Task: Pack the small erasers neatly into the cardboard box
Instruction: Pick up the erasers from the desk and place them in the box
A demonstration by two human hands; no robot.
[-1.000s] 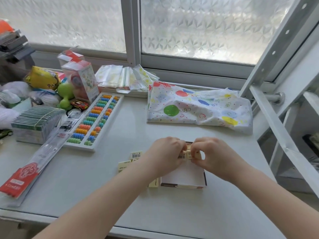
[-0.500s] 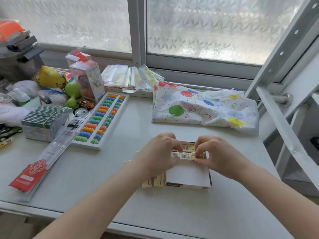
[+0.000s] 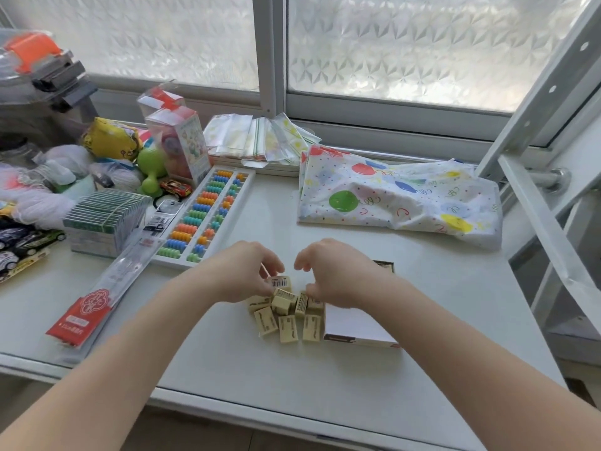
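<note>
We find our left hand pinching one eraser; our right hand is curled, contents unclear. The loose pile beside the box may scatter if nudged.

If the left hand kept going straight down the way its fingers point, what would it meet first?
Most likely the barcoded eraser at the fingertips of the left hand, atop the loose eraser pile; depth is hard to judge.

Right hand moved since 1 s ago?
Yes. The right hand has shifted left relative to the cardboard box: from above its far end to the erasers piled beside its left side.
</note>
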